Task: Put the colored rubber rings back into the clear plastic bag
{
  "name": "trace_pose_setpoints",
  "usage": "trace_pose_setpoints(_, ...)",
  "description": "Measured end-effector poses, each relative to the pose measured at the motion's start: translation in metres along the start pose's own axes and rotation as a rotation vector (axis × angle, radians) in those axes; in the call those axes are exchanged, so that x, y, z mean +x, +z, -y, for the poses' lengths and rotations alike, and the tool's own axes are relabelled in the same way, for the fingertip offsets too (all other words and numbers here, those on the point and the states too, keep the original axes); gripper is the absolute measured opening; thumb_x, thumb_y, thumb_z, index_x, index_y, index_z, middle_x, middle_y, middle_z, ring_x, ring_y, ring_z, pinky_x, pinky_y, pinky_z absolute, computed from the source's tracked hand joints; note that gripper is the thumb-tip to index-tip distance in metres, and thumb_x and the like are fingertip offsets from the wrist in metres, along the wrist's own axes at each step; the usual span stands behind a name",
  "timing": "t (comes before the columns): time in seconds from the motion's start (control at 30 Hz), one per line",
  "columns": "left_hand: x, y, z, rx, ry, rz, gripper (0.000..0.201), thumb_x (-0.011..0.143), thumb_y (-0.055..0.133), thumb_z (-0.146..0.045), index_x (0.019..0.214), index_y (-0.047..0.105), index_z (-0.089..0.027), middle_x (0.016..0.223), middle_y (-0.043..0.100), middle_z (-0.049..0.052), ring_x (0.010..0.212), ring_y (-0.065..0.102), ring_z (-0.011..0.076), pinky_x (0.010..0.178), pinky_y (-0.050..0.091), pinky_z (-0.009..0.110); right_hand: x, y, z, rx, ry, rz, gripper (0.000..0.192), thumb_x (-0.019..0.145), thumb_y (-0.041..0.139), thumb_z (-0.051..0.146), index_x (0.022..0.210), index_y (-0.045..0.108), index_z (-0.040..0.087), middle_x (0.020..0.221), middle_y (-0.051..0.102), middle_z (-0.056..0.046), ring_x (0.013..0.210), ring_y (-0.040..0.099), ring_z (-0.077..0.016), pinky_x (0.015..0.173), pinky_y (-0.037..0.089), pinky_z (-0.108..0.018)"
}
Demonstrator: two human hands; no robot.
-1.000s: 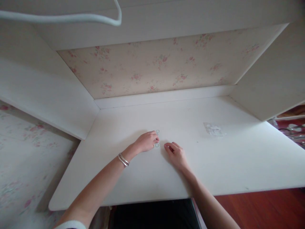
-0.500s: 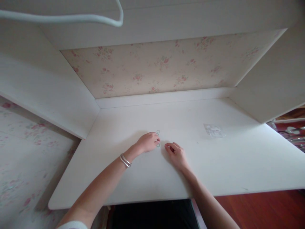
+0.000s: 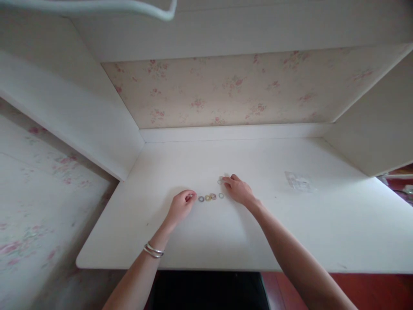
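Several small rings lie in a short row on the white desk (image 3: 180,163). From left to right they are a dark grey ring (image 3: 201,199), a yellowish ring (image 3: 208,198), a brownish-pink ring (image 3: 213,196) and a pale ring (image 3: 221,195). Just left of the row, my left hand (image 3: 181,204) is closed in a pinch; a tiny pale bit shows at its fingertips, too small to name. My right hand (image 3: 238,189) has its fingertips on another pale ring (image 3: 220,181) behind the row.
A clear plastic bag (image 3: 300,182) with whitish contents lies on the desk to the right. White side panels and a low back ledge (image 3: 232,132) bound the desk. A white cable-like bar (image 3: 129,6) crosses the top left, and the desk's front edge (image 3: 206,270) is close to me.
My left hand has moved left, uncovering the row of rings. My right hand has moved forward to the pale ring at the back. The view has shifted slightly.
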State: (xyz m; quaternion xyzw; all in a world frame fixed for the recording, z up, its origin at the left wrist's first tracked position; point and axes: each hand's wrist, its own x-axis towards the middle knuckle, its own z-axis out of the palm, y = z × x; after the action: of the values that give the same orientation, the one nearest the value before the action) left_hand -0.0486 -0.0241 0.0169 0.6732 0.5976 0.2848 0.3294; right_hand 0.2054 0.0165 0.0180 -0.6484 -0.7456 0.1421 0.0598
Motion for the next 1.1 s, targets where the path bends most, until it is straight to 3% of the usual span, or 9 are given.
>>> trace_pose_setpoints(0.17, -0.021, -0.010, 0.019, -0.045, -0.085, -0.069, 0.031, 0.082, 0.049, -0.042, 0.089, 0.066, -0.017, 0.073, 0.065, 0.001, 0.064, 0.056, 0.0140, 0.061, 0.042, 0.024, -0.002, 0.003, -0.008, -0.035, -0.002, -0.008, 0.030, 0.095, 0.033, 0.032, 0.103, 0.060, 0.024, 0.103, 0.056, -0.005, 0.079, 0.059, -0.0141, 0.063, 0.035, -0.024)
trace_pose_setpoints(0.33, -0.025, -0.012, 0.022, -0.054, -0.077, -0.057, 0.031, 0.082, 0.050, -0.042, 0.088, 0.067, -0.018, 0.069, 0.064, 0.001, 0.062, 0.055, 0.0140, 0.058, 0.041, 0.023, -0.018, 0.010, -0.009, 0.012, -0.025, -0.037, 0.026, 0.095, 0.034, 0.027, 0.097, 0.060, 0.020, 0.098, 0.056, -0.006, 0.075, 0.058, -0.0127, 0.062, 0.036, -0.023)
trace_pose_setpoints(0.53, -0.021, -0.011, 0.021, -0.082, -0.078, -0.025, 0.031, 0.082, 0.049, -0.042, 0.088, 0.067, -0.018, 0.068, 0.064, 0.000, 0.061, 0.057, 0.0139, 0.056, 0.041, 0.023, -0.046, 0.016, 0.010, 0.173, -0.181, -0.141, 0.028, 0.096, 0.032, 0.029, 0.097, 0.058, 0.020, 0.094, 0.057, -0.005, 0.076, 0.057, -0.0123, 0.067, 0.040, -0.022)
trace_pose_setpoints(0.77, -0.021, -0.012, 0.023, -0.106, -0.064, -0.013, 0.030, 0.084, 0.048, -0.042, 0.090, 0.066, -0.018, 0.068, 0.065, 0.000, 0.061, 0.058, 0.0132, 0.055, 0.041, 0.022, -0.050, 0.020, 0.021, 0.044, -0.171, -0.090, 0.030, 0.095, 0.032, 0.031, 0.096, 0.060, 0.021, 0.093, 0.058, -0.005, 0.074, 0.057, -0.0125, 0.064, 0.039, -0.023)
trace_pose_setpoints(1.1, -0.022, -0.015, 0.023, -0.091, -0.048, -0.003, 0.030, 0.085, 0.048, -0.040, 0.090, 0.067, -0.017, 0.069, 0.065, 0.001, 0.061, 0.057, 0.0126, 0.056, 0.040, 0.022, -0.045, 0.021, 0.023, 0.042, -0.179, -0.137, 0.025, 0.091, 0.040, 0.033, 0.099, 0.060, 0.021, 0.097, 0.060, -0.004, 0.073, 0.057, -0.0129, 0.064, 0.040, -0.023)
